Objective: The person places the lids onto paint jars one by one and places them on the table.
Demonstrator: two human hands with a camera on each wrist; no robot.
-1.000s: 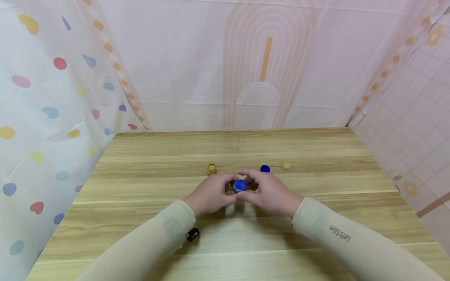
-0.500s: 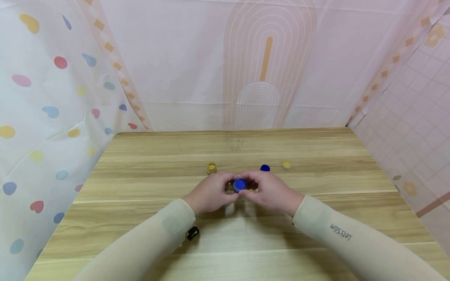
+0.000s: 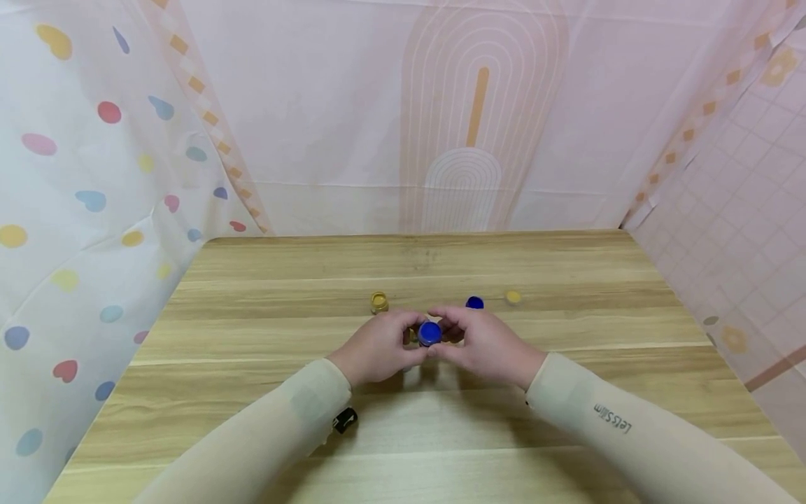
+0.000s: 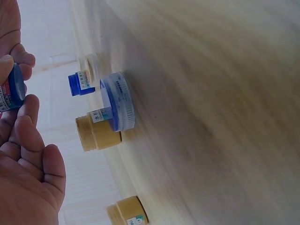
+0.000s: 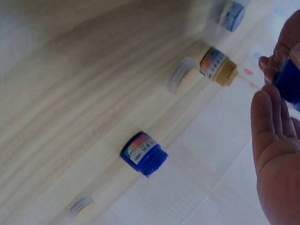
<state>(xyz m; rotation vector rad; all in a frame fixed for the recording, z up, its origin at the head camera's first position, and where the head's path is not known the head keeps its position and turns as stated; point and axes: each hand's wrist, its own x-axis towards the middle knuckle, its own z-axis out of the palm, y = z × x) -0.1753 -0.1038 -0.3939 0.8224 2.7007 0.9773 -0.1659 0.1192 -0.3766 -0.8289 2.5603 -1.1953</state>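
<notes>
left hand [image 3: 380, 348] pinches a blue jar [image 3: 430, 334] above the desk [image 3: 302, 262]; right hand [image 3: 488, 348] curls round it (from here, firm contact unclear).

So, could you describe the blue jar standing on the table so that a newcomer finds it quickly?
In the head view, find the wooden table, then the right hand. Just beyond, left of the yellow lid, stands the blue jar. No hand touches it, unlike the other blue jar, which the right hand and left hand hold.

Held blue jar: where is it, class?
In the head view, the blue jar is below and slightly right of centre, between the left grip and right grip.
</notes>
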